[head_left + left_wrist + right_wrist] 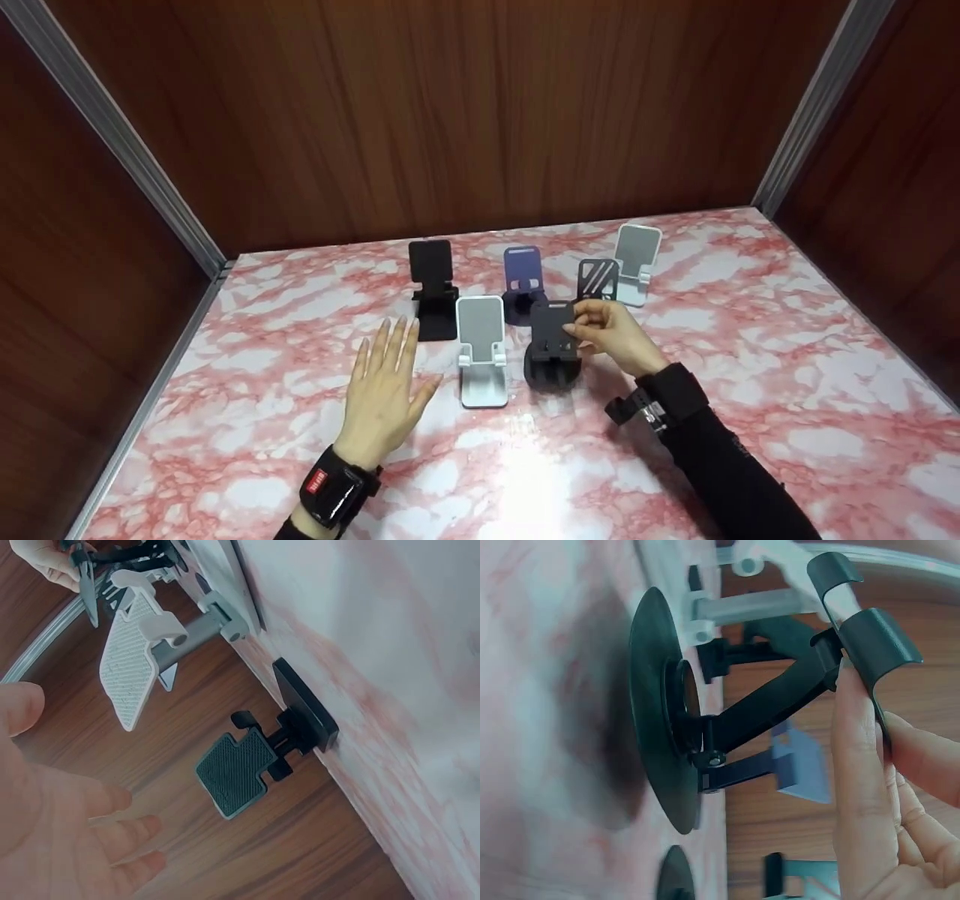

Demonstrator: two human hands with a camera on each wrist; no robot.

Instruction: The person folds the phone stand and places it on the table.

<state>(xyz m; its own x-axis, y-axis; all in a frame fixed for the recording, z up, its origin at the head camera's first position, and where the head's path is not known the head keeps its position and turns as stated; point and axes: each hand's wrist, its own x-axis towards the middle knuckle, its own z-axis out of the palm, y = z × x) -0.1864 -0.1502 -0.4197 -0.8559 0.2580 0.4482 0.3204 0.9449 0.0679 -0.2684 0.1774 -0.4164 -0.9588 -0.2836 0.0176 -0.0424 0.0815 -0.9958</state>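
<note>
My right hand (621, 342) pinches the upper plate of a black phone stand (551, 330) with a round base, thumb and fingers at the plate's right edge. In the right wrist view its disc base (656, 712) and slanted arm show; whether the base touches the table, I cannot tell. My left hand (382, 405) is held out with straight, slightly spread fingers and holds nothing. Just right of it stands a white phone stand (480, 330) with a grey pad. Beyond its fingertips is a black phone stand (431, 262) with a rectangular base.
Behind the pinched stand are a purple phone stand (523, 270), a dark slotted stand (598, 279) partly hidden by the right hand, and another white stand (637, 251). The red-and-white marbled table (262, 420) is bounded by brown wood panels (480, 112) with metal edges.
</note>
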